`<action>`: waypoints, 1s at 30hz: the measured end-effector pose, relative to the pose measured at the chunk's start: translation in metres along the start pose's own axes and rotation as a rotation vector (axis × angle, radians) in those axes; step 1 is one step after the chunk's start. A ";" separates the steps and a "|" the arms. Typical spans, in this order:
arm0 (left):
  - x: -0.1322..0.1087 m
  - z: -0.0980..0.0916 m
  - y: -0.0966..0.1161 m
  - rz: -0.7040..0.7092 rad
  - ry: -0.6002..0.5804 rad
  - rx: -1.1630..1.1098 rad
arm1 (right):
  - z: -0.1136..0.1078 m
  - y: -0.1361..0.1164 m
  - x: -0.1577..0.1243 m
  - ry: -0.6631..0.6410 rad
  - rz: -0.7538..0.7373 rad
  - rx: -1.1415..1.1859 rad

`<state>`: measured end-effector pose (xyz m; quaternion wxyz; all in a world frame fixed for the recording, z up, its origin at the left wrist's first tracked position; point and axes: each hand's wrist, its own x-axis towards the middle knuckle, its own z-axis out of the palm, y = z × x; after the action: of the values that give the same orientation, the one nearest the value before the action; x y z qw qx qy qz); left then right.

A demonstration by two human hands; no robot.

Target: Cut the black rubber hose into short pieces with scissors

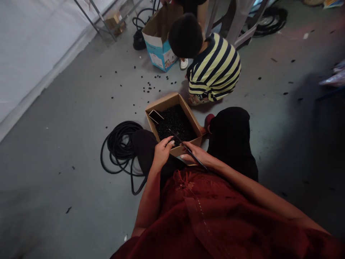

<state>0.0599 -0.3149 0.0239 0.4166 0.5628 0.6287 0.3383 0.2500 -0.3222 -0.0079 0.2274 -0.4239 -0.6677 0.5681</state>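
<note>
Over the near side of an open cardboard box (192, 117), my two hands work close together. The box holds a heap of small black pieces (175, 120) and a small open carton (155, 116) in its left corner. My left hand (163, 148) is closed in a pinch; a small dark thing shows at its fingertips, too unclear to name. A long, thin dark stick-like thing (193, 155) slants past my right hand (196, 153), whose fingers are closed on it. Its far end reaches over the black pieces; its exact kind is unclear.
A coil of black hose (121, 144) lies left of my knee. A crouching person in a striped shirt (215, 68) is beyond the box, near a taller blue-and-white carton (159, 50). Small black bits (149, 88) are scattered on the grey floor (88, 118). Metal legs (99, 18) stand behind.
</note>
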 end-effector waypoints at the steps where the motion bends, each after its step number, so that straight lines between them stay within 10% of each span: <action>1: 0.000 -0.001 0.000 0.005 -0.008 -0.006 | 0.000 0.000 0.000 -0.005 -0.001 0.028; 30: 0.005 -0.003 0.000 0.128 -0.087 0.197 | -0.002 -0.003 0.005 0.031 0.037 -0.215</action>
<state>0.0574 -0.3098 0.0242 0.3638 0.6540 0.6031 0.2762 0.2480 -0.3170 -0.0060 0.1805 -0.4669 -0.7134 0.4904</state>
